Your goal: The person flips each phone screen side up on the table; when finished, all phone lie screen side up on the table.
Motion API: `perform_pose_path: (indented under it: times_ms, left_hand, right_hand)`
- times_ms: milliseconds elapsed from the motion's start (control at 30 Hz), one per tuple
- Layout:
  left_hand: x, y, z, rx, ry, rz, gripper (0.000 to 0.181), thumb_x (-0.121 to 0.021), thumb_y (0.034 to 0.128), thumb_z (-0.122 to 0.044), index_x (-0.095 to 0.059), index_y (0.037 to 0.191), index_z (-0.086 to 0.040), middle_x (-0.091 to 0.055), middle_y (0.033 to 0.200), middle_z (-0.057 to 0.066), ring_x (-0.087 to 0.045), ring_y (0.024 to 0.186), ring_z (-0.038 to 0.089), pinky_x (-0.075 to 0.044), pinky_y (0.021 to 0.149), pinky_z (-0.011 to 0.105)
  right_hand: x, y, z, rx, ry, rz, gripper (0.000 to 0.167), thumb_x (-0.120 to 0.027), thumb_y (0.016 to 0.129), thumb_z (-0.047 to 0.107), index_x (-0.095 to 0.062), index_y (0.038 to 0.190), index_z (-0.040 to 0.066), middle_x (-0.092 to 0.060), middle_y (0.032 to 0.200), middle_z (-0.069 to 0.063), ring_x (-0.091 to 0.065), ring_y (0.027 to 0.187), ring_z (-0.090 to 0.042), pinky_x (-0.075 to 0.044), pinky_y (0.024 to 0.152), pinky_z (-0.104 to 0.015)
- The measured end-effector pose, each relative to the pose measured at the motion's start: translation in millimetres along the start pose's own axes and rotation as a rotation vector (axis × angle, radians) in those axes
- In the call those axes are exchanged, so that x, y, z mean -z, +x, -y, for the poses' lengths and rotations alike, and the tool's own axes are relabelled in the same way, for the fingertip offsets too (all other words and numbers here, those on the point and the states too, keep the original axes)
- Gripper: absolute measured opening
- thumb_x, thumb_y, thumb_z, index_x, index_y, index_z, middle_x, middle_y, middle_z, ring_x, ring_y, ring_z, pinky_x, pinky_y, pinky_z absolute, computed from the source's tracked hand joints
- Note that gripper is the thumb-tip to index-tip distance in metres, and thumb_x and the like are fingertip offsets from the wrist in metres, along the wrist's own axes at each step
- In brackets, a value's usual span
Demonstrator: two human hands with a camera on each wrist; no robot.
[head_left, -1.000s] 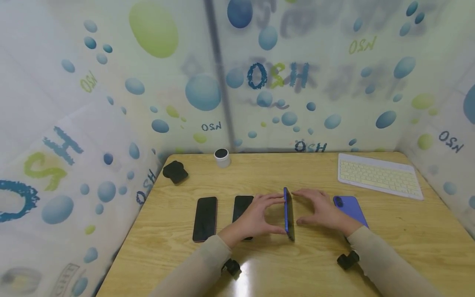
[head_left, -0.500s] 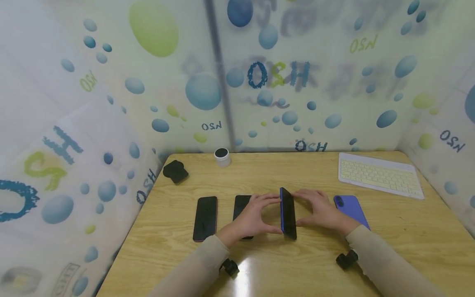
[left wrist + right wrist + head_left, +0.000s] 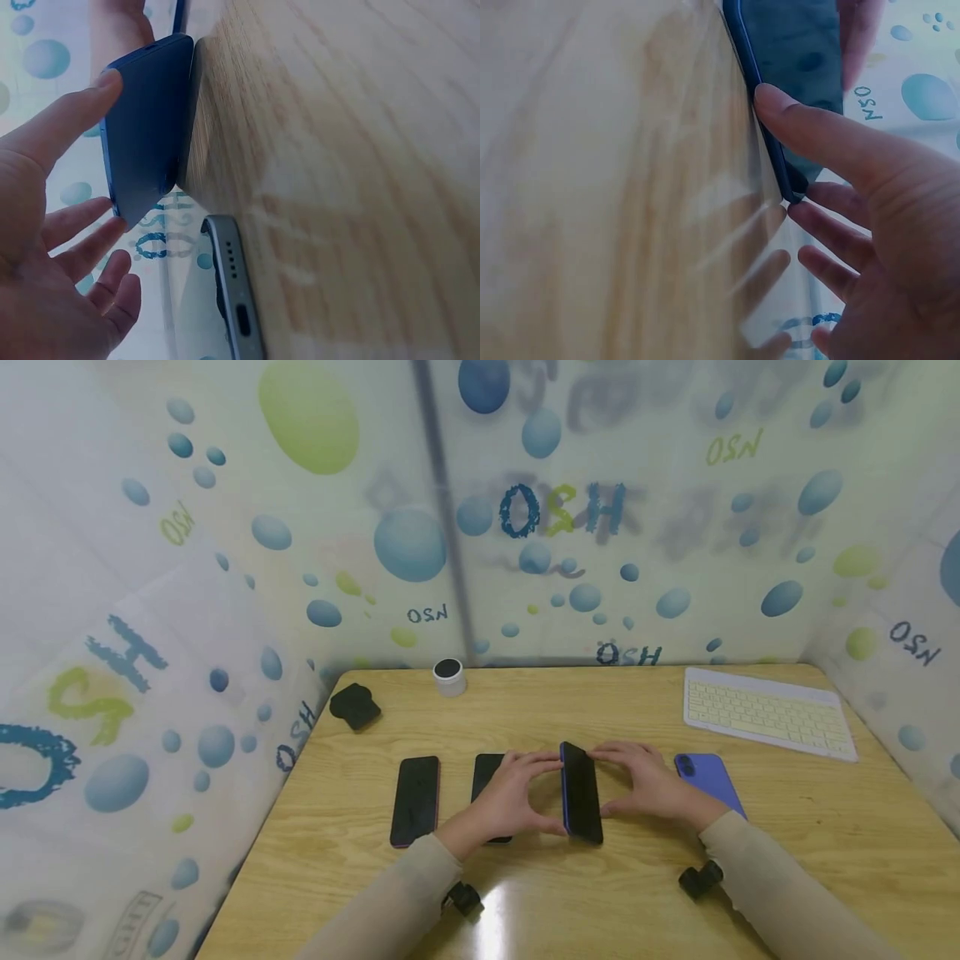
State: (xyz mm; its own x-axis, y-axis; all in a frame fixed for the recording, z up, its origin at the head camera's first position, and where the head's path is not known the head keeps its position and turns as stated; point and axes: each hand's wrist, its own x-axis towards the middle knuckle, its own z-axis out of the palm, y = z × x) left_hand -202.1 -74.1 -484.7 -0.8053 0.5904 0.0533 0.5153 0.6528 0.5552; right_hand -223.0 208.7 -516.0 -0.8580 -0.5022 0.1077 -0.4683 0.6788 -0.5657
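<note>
A blue phone with a black screen [image 3: 582,795] stands tilted on its right long edge, left edge raised. My left hand [image 3: 502,797] grips it by the raised side, thumb at the near end and fingers at the far end; the left wrist view shows this hand [image 3: 45,225] against the blue back [image 3: 150,127]. My right hand [image 3: 652,785] is at the lower edge, fingers spread; in the right wrist view its thumb [image 3: 776,101] touches the phone's edge [image 3: 742,37] and fingertips are at a corner. Another phone [image 3: 485,772] lies partly under my left hand.
A black-screened phone [image 3: 415,802] lies at left, a blue phone [image 3: 708,781] back up beside my right wrist. A white keyboard [image 3: 768,712] is at the back right, a white jar [image 3: 449,679] and a black object [image 3: 356,707] at the back left.
The held phone has leaned from nearly upright, its upper edge moving left, so more of its screen shows. My left hand has shifted slightly left; my right hand has hardly moved.
</note>
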Motion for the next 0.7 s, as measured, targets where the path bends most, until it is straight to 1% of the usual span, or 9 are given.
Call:
perform_pose_path:
  times_ms: [167,333,433,567,700]
  left_hand:
    - [-1.7,-0.9,-1.1,0.02,0.035,0.006,0.095,-0.095,0.0693,-0.048,-0.055,0.15,-0.016,-0.048,0.16,-0.001,-0.043,0.132,0.024,-0.045,0.109,0.045]
    - [-5.2,-0.5,0.3,0.041,0.079,0.003,0.097,-0.096,0.0672,-0.05,-0.057,0.149,-0.016,-0.05,0.158,-0.002,-0.044,0.129,0.021,-0.045,0.107,0.04]
    - [-7.9,-0.1,1.4,0.052,0.1,0.001,0.097,-0.097,0.0657,-0.049,-0.057,0.148,-0.016,-0.05,0.157,-0.003,-0.044,0.129,0.021,-0.044,0.108,0.042]
    - [-14.2,1.1,3.9,0.073,0.123,0.023,0.098,-0.097,0.0655,-0.047,-0.057,0.148,-0.014,-0.051,0.157,-0.004,-0.042,0.13,0.021,-0.042,0.109,0.045]
    - [-19.0,2.3,5.3,0.084,0.178,0.042,0.096,-0.097,0.0654,-0.049,-0.059,0.147,-0.014,-0.053,0.155,-0.004,-0.043,0.128,0.022,-0.041,0.107,0.044]
  right_hand:
    - [1.6,0.4,-1.4,-0.013,0.003,0.031,0.089,-0.095,0.07,0.042,-0.059,0.146,0.013,-0.055,0.151,-0.015,-0.045,0.142,-0.043,-0.021,0.114,-0.068]
    - [4.7,-0.2,-0.4,-0.01,0.015,0.037,0.088,-0.095,0.07,0.042,-0.06,0.145,0.01,-0.056,0.15,-0.017,-0.044,0.141,-0.046,-0.024,0.111,-0.07]
    - [6.8,-1.2,-0.4,-0.007,0.012,0.039,0.087,-0.095,0.071,0.041,-0.061,0.144,0.009,-0.056,0.149,-0.016,-0.044,0.14,-0.047,-0.025,0.111,-0.071]
    - [8.3,-1.3,-1.9,0.009,0.012,0.042,0.087,-0.095,0.071,0.039,-0.061,0.144,0.008,-0.057,0.149,-0.015,-0.045,0.14,-0.046,-0.027,0.111,-0.07]
    - [7.4,-1.1,-3.4,0.031,-0.003,0.035,0.086,-0.095,0.071,0.041,-0.062,0.143,0.007,-0.058,0.147,-0.014,-0.048,0.138,-0.045,-0.03,0.11,-0.069]
